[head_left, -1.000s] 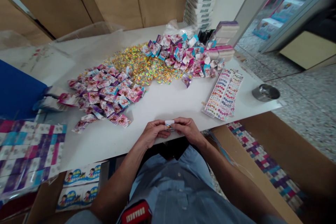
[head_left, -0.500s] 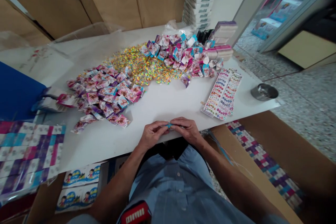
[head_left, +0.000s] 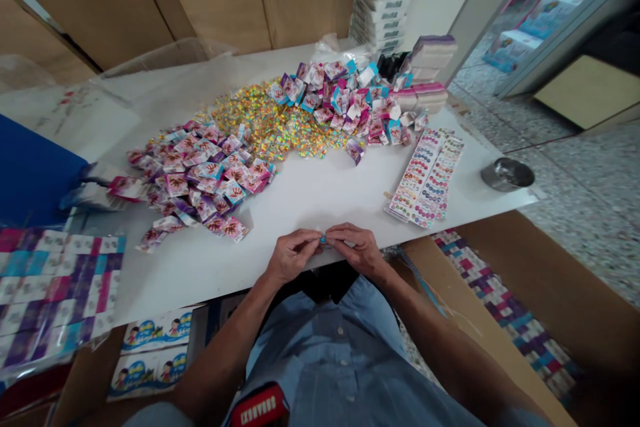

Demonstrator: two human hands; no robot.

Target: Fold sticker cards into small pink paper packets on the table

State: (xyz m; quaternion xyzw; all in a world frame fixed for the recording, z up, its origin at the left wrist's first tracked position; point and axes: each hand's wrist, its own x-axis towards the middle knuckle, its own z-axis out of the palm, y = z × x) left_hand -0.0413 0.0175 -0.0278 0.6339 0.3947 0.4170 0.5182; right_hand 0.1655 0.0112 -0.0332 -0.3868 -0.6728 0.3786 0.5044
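Note:
Near the table's front edge, my left hand [head_left: 294, 255] and my right hand [head_left: 356, 247] meet fingertip to fingertip. Between them they pinch a small blue card box [head_left: 323, 239], mostly covered by the fingers. To the left lies a heap of small printed boxes [head_left: 200, 177] in pink, purple and blue. Behind it spreads a pile of shiny gold packets [head_left: 273, 123]. Another heap of small printed boxes [head_left: 345, 100], several with flaps raised, is at the back right. One purple box [head_left: 355, 151] stands apart at that heap's front edge.
Sticker sheets [head_left: 423, 177] and a round metal tin [head_left: 507, 175] are on the white table's [head_left: 320, 193] right side. A blue bin [head_left: 37, 173] and a bagged block of boxes [head_left: 60, 287] stand left. An open carton [head_left: 500, 300] of boxes is below right.
Less of the blue box shows between my fingertips now. Both hands stay in nearly the same place, and the view has shifted slightly.

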